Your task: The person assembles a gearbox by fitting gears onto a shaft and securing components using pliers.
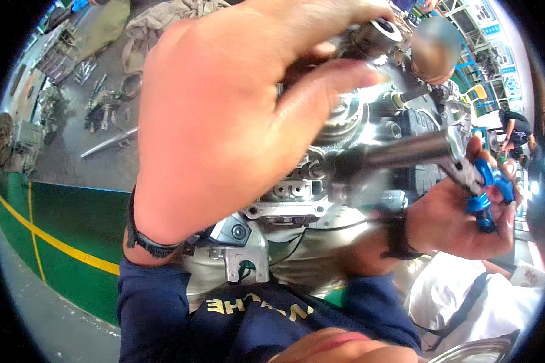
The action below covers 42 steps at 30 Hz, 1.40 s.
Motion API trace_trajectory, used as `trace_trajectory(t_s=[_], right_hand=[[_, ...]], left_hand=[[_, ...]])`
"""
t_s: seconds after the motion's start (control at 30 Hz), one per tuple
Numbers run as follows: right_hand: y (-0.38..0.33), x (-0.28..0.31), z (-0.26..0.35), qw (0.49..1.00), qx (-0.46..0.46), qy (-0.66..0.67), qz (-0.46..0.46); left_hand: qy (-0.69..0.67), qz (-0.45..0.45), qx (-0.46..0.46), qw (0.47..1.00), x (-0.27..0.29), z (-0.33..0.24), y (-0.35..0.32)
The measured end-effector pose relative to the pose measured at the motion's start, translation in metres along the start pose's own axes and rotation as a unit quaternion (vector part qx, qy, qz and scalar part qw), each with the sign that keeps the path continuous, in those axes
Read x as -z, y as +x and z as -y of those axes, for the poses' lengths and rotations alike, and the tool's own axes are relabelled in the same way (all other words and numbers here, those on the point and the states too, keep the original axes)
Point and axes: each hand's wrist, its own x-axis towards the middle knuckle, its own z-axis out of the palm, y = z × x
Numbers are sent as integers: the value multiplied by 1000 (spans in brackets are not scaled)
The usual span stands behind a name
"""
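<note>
My left hand (218, 121) fills the upper middle of the view, its fingers curled round a round metal part (375, 37) with a hole in its end. Below the hand lies an engine assembly (287, 209) of bare metal with bolts and castings, largely hidden by the hand. To the right, my right hand (451, 221) is closed round a blue-handled metal tool (483, 202); its exact kind is unclear. A blurred metal bar (409, 152) runs from the engine toward the tool; I cannot tell whether they join.
A grey workbench (112, 166) on the left carries loose metal parts (106, 109), a metal rod (108, 144) and a grey cloth (157, 27). A camera-like black-and-silver device (233, 232) sits near my chest. Other people (515, 130) stand beyond at the right.
</note>
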Motion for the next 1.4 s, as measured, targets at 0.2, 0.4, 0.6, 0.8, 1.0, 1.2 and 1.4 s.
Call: trace_trajectory(t_s=[0.2,0.4,0.6,0.8,1.0,1.2,1.4], right_hand=[[-8,-11,-13,993,-22,47,104],[-14,-18,-24,990,-46,124,58],[-16,-21,-29,1000,4,11,-29],[-20,-21,-27,995,39,-95,14],[-20,-21,-21,982,142,-86,91],[-25,-12,3,988,-3,-51,149],[-32,-14,-7,955,154,-148,208]], left_hand=[[2,-29,26,999,2,-9,4],[15,-68,56,996,-1,-18,5],[18,-108,78,991,-12,-26,7],[55,-134,128,981,-24,-41,11],[-50,-126,62,989,-24,-21,-3],[-9,-58,95,994,-1,-21,4],[-22,-53,108,993,2,-19,5]])
